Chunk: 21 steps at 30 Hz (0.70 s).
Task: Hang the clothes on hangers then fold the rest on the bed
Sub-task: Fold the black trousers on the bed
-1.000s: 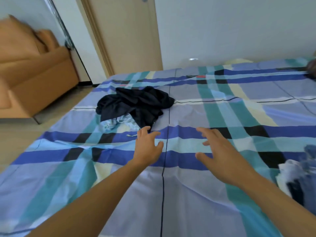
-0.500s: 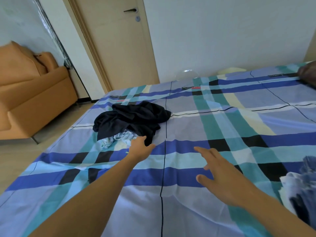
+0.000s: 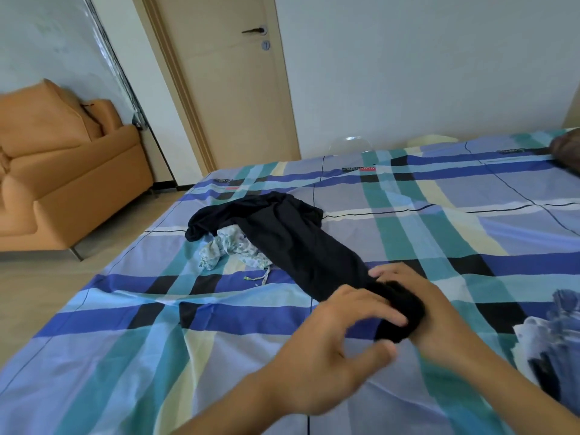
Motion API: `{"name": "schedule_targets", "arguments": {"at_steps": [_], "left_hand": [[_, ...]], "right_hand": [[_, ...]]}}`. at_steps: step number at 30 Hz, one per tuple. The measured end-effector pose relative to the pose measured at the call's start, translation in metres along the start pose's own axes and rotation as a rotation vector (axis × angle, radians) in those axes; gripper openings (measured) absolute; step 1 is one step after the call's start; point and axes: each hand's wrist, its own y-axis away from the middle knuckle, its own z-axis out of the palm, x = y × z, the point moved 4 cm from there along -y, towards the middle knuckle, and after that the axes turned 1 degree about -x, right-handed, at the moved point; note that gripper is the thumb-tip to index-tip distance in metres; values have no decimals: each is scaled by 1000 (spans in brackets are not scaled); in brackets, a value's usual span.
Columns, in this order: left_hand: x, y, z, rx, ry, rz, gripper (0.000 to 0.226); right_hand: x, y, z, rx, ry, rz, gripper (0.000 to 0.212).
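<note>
You are at a bed (image 3: 439,233) with a plaid sheet in blue, teal, cream and black; past its left edge lies wood floor (image 3: 37,277) with one orange sofa (image 3: 62,171), and beyond its far left corner stands one closed door (image 3: 232,89) in a pale wall. Three lots of clothes lie on the bed. One black garment (image 3: 292,237) stretches from near the far left corner to the middle, where you hold it. One pale printed garment (image 3: 226,249) lies partly under it, toward the left edge. One blue and white heap (image 3: 552,334) sits at the right edge, cut off by the frame. Your right hand (image 3: 445,315) is curled round the bunched near end of the black garment. Your left hand (image 3: 326,356) reaches its fingers onto that same bunch, thumb apart, but it is blurred and you cannot tell whether it grips. A dark thing (image 3: 568,152) at the far right corner is cut off and hard to make out.
</note>
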Motion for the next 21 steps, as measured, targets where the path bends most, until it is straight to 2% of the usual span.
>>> {"name": "schedule_targets", "arguments": {"at_steps": [2, 4, 5, 7, 9, 11, 12, 14, 15, 17, 19, 21], "left_hand": [[-29, 4, -11, 203, 125, -226, 32], [-67, 16, -20, 364, 355, -635, 64], [-82, 24, -19, 344, 528, -803, 78], [-100, 35, -9, 271, 895, -950, 83], [-107, 40, -5, 343, 1012, -915, 54], [-102, 37, -13, 434, 884, -826, 21], [-98, 35, -19, 435, 828, -776, 12], [-86, 28, -28, 344, 764, -734, 19], [-76, 26, -32, 262, 728, -696, 18], [-51, 28, -27, 28, 624, -595, 19], [-32, 33, -12, -241, 477, -523, 21], [-30, 41, 6, -451, 299, -495, 19]], "right_hand": [[-4, 3, 6, -72, 93, -89, 17], [0, 8, 15, -173, 254, -52, 36], [7, 10, 20, -248, 353, 20, 37], [25, 16, 31, -409, 454, 132, 15], [21, 29, 42, -506, 403, 262, 18], [19, 43, 43, -464, 244, 413, 17], [21, 43, 40, -382, 202, 435, 15], [20, 34, 26, -123, 117, 405, 14], [20, 29, 15, 35, 79, 382, 16], [17, 21, -1, 242, -22, 361, 27], [15, 21, -4, 231, -125, 384, 45], [17, 25, 10, 86, -134, 456, 56]]}}
